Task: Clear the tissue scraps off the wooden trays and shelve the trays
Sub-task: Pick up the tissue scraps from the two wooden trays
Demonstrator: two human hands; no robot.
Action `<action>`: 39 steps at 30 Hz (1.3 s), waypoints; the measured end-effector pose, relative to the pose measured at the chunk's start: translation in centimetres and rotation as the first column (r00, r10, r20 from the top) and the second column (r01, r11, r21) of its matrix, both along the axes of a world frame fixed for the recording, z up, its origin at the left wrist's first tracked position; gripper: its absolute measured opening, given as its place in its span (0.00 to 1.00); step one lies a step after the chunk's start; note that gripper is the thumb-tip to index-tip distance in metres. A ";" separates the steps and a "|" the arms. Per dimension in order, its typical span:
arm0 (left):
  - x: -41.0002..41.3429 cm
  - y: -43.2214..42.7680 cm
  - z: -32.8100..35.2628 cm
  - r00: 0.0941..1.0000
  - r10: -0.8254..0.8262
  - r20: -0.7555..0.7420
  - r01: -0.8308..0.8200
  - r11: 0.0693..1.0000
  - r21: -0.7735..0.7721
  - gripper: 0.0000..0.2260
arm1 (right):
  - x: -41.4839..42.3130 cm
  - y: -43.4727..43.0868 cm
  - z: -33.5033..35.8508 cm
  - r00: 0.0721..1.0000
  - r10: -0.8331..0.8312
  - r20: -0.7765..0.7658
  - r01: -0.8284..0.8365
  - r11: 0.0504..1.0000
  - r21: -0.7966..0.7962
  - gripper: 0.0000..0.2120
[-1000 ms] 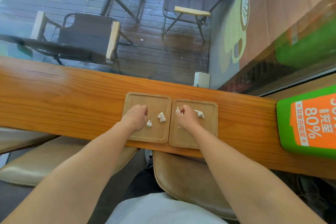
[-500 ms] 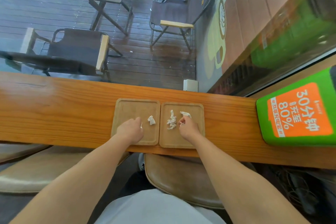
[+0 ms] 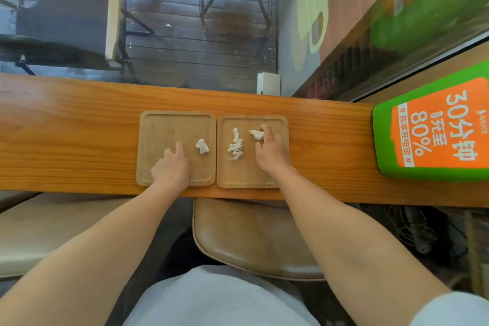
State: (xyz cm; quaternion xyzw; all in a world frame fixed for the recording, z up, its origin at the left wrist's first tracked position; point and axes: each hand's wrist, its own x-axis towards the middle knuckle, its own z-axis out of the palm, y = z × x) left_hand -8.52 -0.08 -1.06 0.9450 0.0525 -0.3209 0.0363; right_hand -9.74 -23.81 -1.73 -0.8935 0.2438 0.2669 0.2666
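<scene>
- Wooden table along a window carries two square wooden trays side by side, edges touching, with dark decking and folding chairs outside the glass.
- Left tray holds one crumpled tissue scrap, lying just right of the left hand; that hand rests on the tray with its grip loosely curled, index finger extended, holding nothing that can be seen.
- Right tray holds a strung-out cluster of scraps to the left of the right hand, and a far scrap at that hand's fingertips, the grip pinching it.
- Green and orange charging sign stands well right of the right hand.
- Compared with half a second earlier, the right hand has reached farther up its tray to the far scrap; the left hand has loosened, its index finger out; the cluster has not moved.
</scene>
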 end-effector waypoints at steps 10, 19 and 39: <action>-0.3 -0.3 -1.0 0.998 0.031 0.050 -0.028 0.998 -0.049 0.10 | -0.7 0.5 -2.0 0.998 0.060 0.025 -0.060 0.998 -0.012 0.03; -1.3 0.7 0.0 1.000 0.026 -0.005 -0.026 0.994 -0.103 0.06 | -1.7 0.8 -0.9 0.992 0.062 -0.109 -0.061 0.998 0.020 0.15; 0.3 1.1 3.5 0.984 -0.172 -0.053 0.170 0.985 -0.039 0.08 | -1.8 1.2 2.5 0.974 0.166 -0.153 -0.151 0.983 0.106 0.11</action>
